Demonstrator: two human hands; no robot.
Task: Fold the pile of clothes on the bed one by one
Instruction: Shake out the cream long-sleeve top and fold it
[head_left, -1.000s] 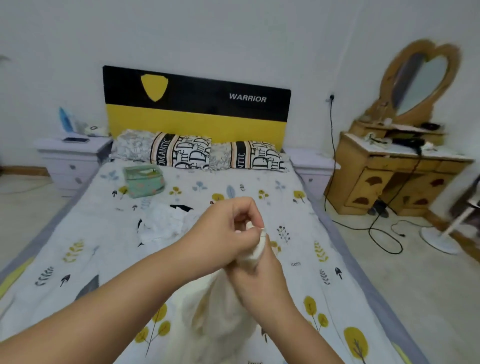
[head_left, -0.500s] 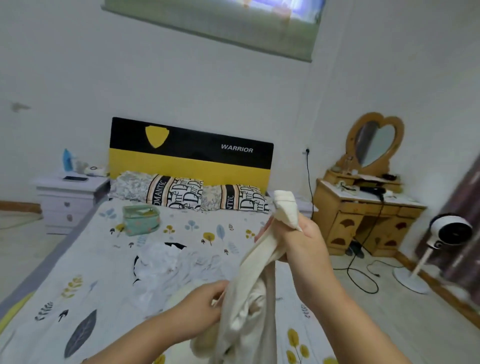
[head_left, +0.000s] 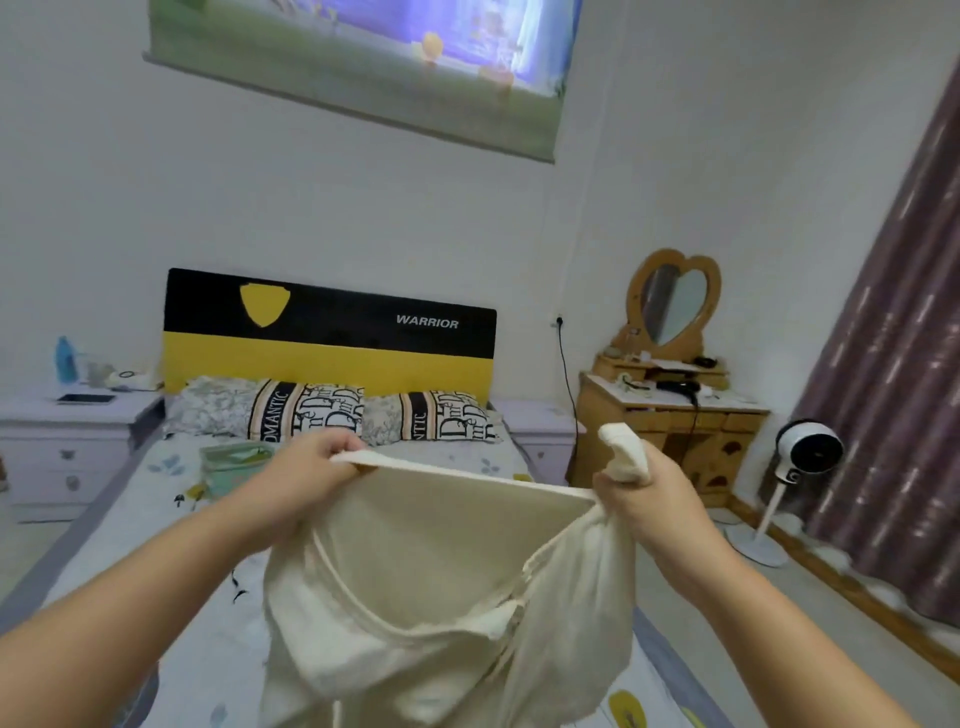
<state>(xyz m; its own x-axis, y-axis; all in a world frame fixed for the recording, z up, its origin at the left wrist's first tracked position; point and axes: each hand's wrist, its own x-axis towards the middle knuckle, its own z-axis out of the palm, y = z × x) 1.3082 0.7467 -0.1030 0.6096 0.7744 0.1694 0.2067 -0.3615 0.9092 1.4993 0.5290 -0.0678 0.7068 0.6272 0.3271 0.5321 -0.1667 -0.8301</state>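
Between left hand (head_left: 311, 470) and right hand (head_left: 641, 499), cream garment (head_left: 441, 571)

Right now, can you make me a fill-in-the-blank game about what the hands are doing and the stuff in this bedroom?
1. Both hands, the left hand and the right hand, hold up a ____-coloured garment.
2. The word printed on the headboard is ____.
3. The mirror on the wooden dresser is shaped like a ____.
4. The white fan stands on the ____.

Missing words: cream; WARRIOR; heart; floor
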